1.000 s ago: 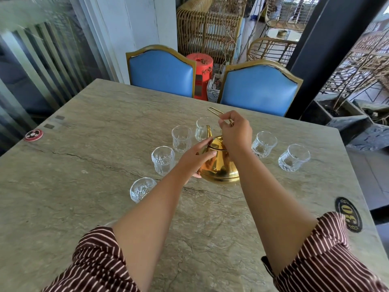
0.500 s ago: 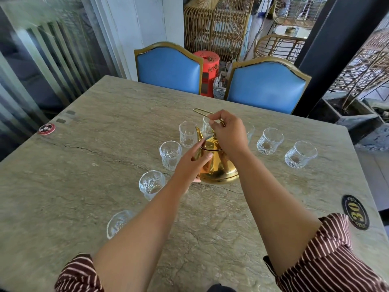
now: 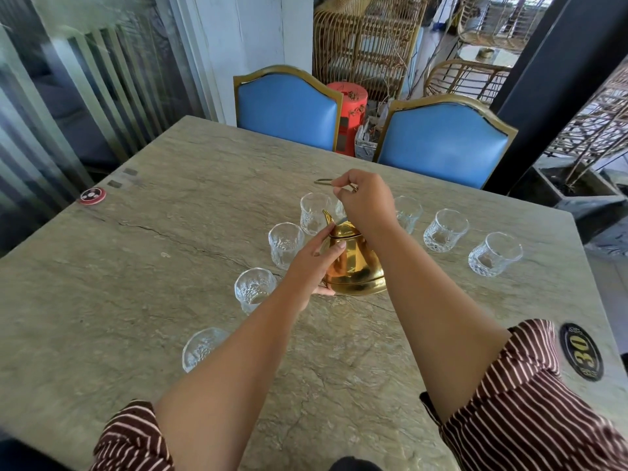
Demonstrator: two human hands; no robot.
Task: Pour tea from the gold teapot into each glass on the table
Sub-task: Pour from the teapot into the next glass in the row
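The gold teapot (image 3: pixel 356 270) stands on the stone table (image 3: pixel 136 266), inside an arc of several clear cut glasses. My right hand (image 3: pixel 365 202) is above it, closed on its thin wire handle (image 3: pixel 323 181). My left hand (image 3: pixel 314 260) rests on the pot's left side, fingers against the lid. One glass (image 3: pixel 314 212) stands just beyond the spout, another glass (image 3: pixel 285 244) to its left, a third glass (image 3: pixel 254 288) nearer me. All the glasses look empty. The glass behind my right hand is mostly hidden.
Further glasses stand to the right, one (image 3: pixel 445 229) and another (image 3: pixel 494 253), and one near my left forearm (image 3: pixel 200 348). Two blue chairs (image 3: pixel 289 107) stand at the far edge. A round number badge (image 3: pixel 581 351) and a red disc (image 3: pixel 92 195) lie on the table.
The view has tilted down and shifted, so a nearer glass has come into sight. Both hands stay on the teapot, which has not left the table.
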